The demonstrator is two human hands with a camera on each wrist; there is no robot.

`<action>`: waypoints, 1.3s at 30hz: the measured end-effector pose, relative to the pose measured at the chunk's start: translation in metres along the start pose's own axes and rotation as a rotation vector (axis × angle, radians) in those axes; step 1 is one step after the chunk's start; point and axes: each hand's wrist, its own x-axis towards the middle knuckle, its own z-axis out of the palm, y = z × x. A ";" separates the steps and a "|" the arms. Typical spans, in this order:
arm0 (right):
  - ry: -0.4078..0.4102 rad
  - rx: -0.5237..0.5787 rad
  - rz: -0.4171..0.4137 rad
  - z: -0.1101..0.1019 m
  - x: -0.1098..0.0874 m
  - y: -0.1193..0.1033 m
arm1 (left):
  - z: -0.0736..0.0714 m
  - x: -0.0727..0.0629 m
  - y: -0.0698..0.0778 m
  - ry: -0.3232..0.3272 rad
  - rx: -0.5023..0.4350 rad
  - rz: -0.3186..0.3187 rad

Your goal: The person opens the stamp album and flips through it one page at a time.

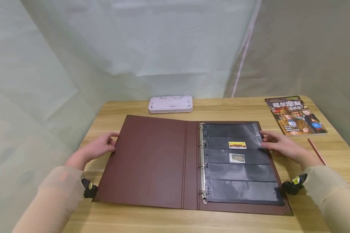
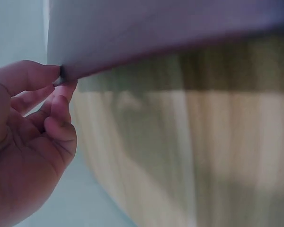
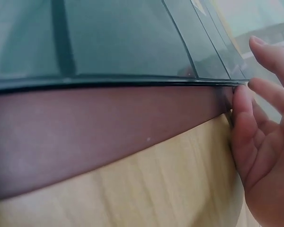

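A brown ring-bound stamp album lies open on the table. My left hand pinches the outer edge of its left cover, thumb on top and fingers beneath; the left wrist view shows this cover edge slightly raised. On the right side, a black stamp page with clear pocket strips hangs on metal rings. A yellow stamp and a greyish stamp sit in its pockets. My right hand touches the page's outer edge with its fingers, thumb lifted apart in the right wrist view.
A white flat tin case stands at the table's back edge. To the far right lies a comic-style book, with a thin reddish stick in front of it. Pale cloth hangs behind the wooden table.
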 end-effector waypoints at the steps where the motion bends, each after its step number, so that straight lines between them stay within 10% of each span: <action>1: 0.004 0.000 0.001 0.000 0.000 0.000 | 0.002 0.001 -0.002 0.000 -0.002 0.003; 20: -0.024 0.086 -0.015 -0.004 0.011 -0.001 | 0.028 0.009 -0.031 0.018 -0.171 -0.037; 39: -0.032 0.049 0.017 -0.006 0.017 -0.002 | 0.034 0.010 -0.036 0.090 -0.035 0.026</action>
